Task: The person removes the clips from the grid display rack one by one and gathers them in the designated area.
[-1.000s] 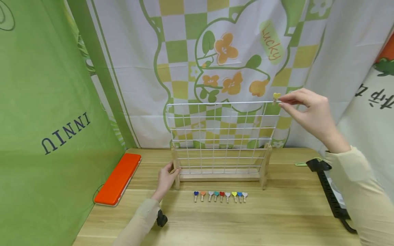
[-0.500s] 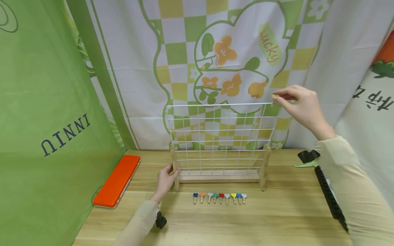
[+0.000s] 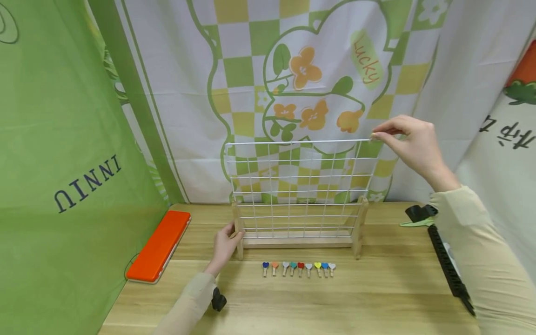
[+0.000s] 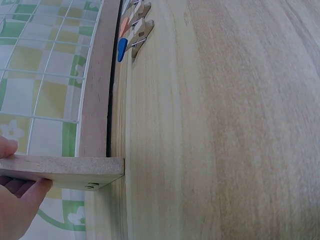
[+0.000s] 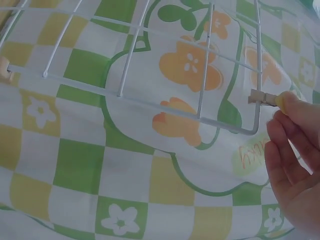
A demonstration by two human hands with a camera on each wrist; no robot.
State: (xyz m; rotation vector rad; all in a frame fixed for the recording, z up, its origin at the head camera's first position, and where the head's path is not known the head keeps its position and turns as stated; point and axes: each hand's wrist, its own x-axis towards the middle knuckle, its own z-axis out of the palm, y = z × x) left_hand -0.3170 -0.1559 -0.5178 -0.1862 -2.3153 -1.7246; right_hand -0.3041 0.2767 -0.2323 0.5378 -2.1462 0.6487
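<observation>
In the head view a white wire grid [image 3: 301, 141] stands upright in a wooden stand [image 3: 298, 243]. My left hand [image 3: 224, 245] grips the stand's left leg [image 4: 65, 165], thumb on one side and fingers on the other. At the grid's top right corner my right hand [image 3: 412, 145] pinches a small wooden clothespin [image 5: 260, 97] with a yellow heart. The right wrist view shows its wooden jaws across the wire at the corner; the fingers mostly cover the heart. Several more heart clothespins [image 3: 300, 266] in different colours lie in a row in front of the stand.
An orange-red flat case [image 3: 160, 246] lies on the wooden table [image 3: 318, 307] at the left. At the right, partly behind the sleeve, are a black strip-shaped object [image 3: 445, 265] and a light green item [image 3: 414, 224]. A patterned curtain [image 3: 176, 116] hangs behind the grid.
My right hand has shifted slightly left along the top bar, and its fingers now cover the yellow heart that showed above them. The left hand stays on the stand leg.
</observation>
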